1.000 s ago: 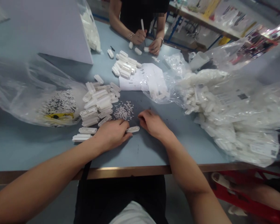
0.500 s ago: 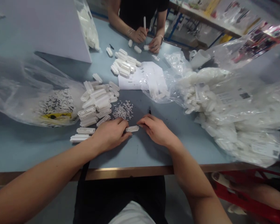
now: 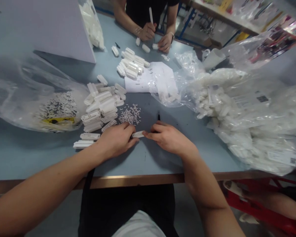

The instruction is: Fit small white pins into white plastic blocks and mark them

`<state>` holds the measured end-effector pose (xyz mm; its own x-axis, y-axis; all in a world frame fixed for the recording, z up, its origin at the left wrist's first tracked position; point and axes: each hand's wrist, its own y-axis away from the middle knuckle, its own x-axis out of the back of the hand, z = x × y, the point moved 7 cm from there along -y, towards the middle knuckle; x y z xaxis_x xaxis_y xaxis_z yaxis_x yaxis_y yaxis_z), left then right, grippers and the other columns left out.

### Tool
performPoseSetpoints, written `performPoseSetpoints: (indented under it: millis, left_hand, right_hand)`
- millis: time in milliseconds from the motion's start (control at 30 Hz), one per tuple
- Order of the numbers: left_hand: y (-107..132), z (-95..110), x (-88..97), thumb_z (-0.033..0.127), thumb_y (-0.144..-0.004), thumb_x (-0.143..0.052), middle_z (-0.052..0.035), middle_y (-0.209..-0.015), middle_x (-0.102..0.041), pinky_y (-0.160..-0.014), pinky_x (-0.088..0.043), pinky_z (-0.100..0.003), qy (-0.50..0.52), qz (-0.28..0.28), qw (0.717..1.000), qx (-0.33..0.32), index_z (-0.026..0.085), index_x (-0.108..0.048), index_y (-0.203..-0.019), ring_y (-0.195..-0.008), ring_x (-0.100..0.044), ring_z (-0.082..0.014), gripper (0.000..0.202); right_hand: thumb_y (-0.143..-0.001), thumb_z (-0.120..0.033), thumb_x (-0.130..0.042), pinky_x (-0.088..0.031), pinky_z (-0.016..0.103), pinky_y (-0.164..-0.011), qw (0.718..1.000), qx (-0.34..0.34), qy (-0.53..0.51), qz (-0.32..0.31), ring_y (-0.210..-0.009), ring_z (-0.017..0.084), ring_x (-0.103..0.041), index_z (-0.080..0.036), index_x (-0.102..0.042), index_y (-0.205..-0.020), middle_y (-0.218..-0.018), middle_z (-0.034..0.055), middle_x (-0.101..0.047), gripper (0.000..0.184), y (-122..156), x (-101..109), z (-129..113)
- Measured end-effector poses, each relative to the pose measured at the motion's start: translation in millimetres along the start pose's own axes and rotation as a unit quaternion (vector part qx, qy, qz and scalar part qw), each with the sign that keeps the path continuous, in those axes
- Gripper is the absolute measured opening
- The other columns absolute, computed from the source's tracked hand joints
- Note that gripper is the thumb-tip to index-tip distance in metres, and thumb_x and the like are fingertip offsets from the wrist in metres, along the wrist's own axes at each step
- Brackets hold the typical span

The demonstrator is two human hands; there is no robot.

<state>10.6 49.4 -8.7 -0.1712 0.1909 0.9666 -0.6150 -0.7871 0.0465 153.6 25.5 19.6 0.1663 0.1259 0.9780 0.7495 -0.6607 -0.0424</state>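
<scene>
A short white plastic connector strip (image 3: 138,134) with rows of small holes lies on the blue-grey table between my hands. My left hand (image 3: 115,140) reaches its left end and my right hand (image 3: 169,138) presses fingertips against its right end, so it seems pinched between them. Just beyond, a scatter of tiny white pins (image 3: 130,115) lies on the table. Left of that stands a heap of similar white connector blocks (image 3: 101,107), close to my left hand. A small black pen tip (image 3: 159,116) pokes up beyond my right hand.
Bulging clear bags of white parts (image 3: 246,115) and printed pieces (image 3: 34,105) flank the table. A white paper sheet (image 3: 138,82) and more blocks (image 3: 130,65) lie ahead. Across the table, a co-worker's hands (image 3: 156,38) hold a white stick. A large pale carton (image 3: 46,29) stands at back left.
My fingers have closed in on the strip from both sides, and it has shifted slightly left and tilted. The whole view has drifted a little as my head moved.
</scene>
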Motion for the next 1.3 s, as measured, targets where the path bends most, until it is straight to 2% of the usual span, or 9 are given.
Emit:
performPoseSetpoints:
  millis: [100,233,367,533,800,1067,1300]
  left_hand:
    - [0,0,0.3,0.046,-0.09,-0.052,-0.0089,-0.093,-0.066,-0.067,-0.047,-0.033,0.0,-0.001,1.0,0.004,0.019,-0.063,-0.101,-0.08,-0.066,-0.0241,0.031]
    - [0,-1,-0.1,0.047,-0.091,-0.05,-0.0096,-0.096,-0.067,-0.067,-0.047,-0.032,0.001,0.0,1.0,0.002,0.019,-0.062,-0.103,-0.081,-0.066,-0.0241,0.033]
    - [0,-1,-0.7,0.047,-0.091,-0.05,-0.0094,-0.096,-0.067,-0.067,-0.047,-0.032,0.003,0.0,1.0,0.002,0.018,-0.062,-0.105,-0.081,-0.066,-0.0238,0.034]
    - [0,0,0.3,0.047,-0.09,-0.052,-0.009,-0.096,-0.067,-0.067,-0.047,-0.033,0.016,0.012,1.0,-0.003,0.019,-0.063,-0.103,-0.081,-0.066,-0.0247,0.033]
    - [2,3,1.6,0.046,-0.09,-0.053,-0.0082,-0.093,-0.067,-0.068,-0.047,-0.032,0.014,0.025,0.999,-0.015,0.019,-0.063,-0.101,-0.08,-0.066,-0.0231,0.031]
    - [3,6,2.2,0.046,-0.09,-0.053,-0.0083,-0.09,-0.067,-0.065,-0.046,-0.032,-0.002,0.038,0.999,-0.035,0.018,-0.062,-0.098,-0.077,-0.066,-0.0231,0.03]
    - [2,6,1.4,0.045,-0.09,-0.053,-0.0073,-0.088,-0.066,-0.064,-0.046,-0.033,-0.004,0.039,0.998,-0.04,0.018,-0.062,-0.098,-0.077,-0.066,-0.0239,0.029]
  right_hand:
    - [-0.092,-0.01,-0.046,-0.049,0.031,-0.076,0.999,-0.02,-0.014,0.025,-0.085,0.019,-0.056,-0.024,-0.068,-0.116,-0.089,0.006,-0.062,0.035,1,3,4]
    - [-0.091,-0.007,-0.045,-0.049,0.028,-0.082,0.981,-0.107,-0.114,0.113,-0.094,0.017,-0.061,-0.023,-0.062,-0.117,-0.106,0.0063,-0.064,0.035,5,13,18]
    - [-0.092,-0.008,-0.043,-0.048,0.027,-0.079,0.969,-0.147,-0.157,0.122,-0.089,0.015,-0.06,-0.022,-0.059,-0.102,-0.098,0.0039,-0.064,0.024,5,11,21]
    - [-0.094,-0.012,-0.045,-0.048,0.028,-0.077,0.973,-0.137,-0.157,0.1,-0.086,0.015,-0.058,-0.021,-0.059,-0.097,-0.097,0.0044,-0.062,0.017,1,2,16]
    - [-0.096,-0.015,-0.048,-0.048,0.031,-0.079,0.992,-0.054,-0.065,0.097,-0.086,0.019,-0.055,-0.017,-0.064,-0.097,-0.09,0.0077,-0.063,0.017,-6,-4,1]
    - [-0.097,-0.018,-0.049,-0.048,0.031,-0.082,0.993,-0.046,-0.052,0.091,-0.087,0.018,-0.055,-0.018,-0.066,-0.095,-0.089,0.0066,-0.064,0.017,-7,-11,1]
    - [-0.095,-0.017,-0.051,-0.048,0.03,-0.079,0.992,-0.038,-0.055,0.111,-0.084,0.018,-0.056,-0.016,-0.067,-0.092,-0.085,0.0066,-0.063,0.016,-8,-11,2]
